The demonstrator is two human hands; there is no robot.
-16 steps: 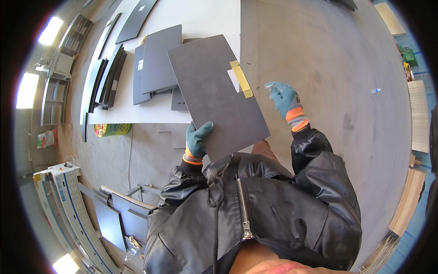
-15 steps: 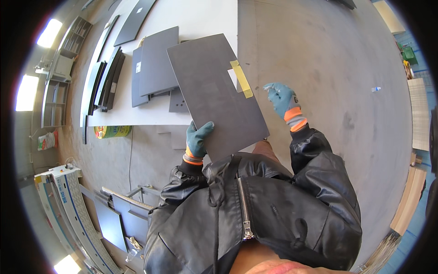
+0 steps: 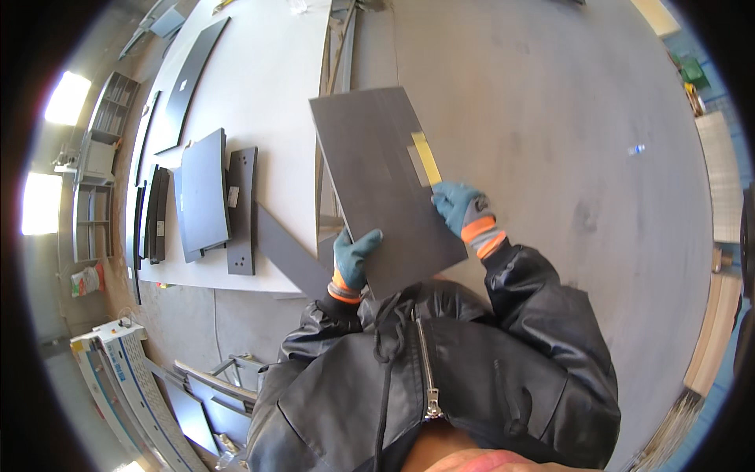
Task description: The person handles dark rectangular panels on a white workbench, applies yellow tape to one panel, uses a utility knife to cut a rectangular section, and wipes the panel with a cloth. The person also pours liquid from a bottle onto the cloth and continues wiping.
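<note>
A dark grey rectangular panel (image 3: 381, 173) is held tilted in front of me, above the floor at the white table's right edge. My left hand (image 3: 352, 258), in a teal glove with an orange cuff, grips its lower left edge, thumb over the face. At the opposite edge, my right hand (image 3: 462, 208), gloved alike, has its bent fingers closed on the panel beside the lower end of a yellow tape strip (image 3: 425, 160). Next to the tape lies a pale label (image 3: 415, 167). The fingers behind the panel are hidden.
On the white table (image 3: 275, 102) lie stacked dark panels (image 3: 206, 193), a narrow panel with holes (image 3: 243, 208) and several dark strips (image 3: 160, 212). A long dark board (image 3: 287, 244) slants past the table edge. A white machine (image 3: 130, 377) stands lower left; wood boards (image 3: 712, 338) line the right.
My right hand has come in from the right and closed on the panel's right edge. My view has shifted, and the panel appears lower, with more of the table showing.
</note>
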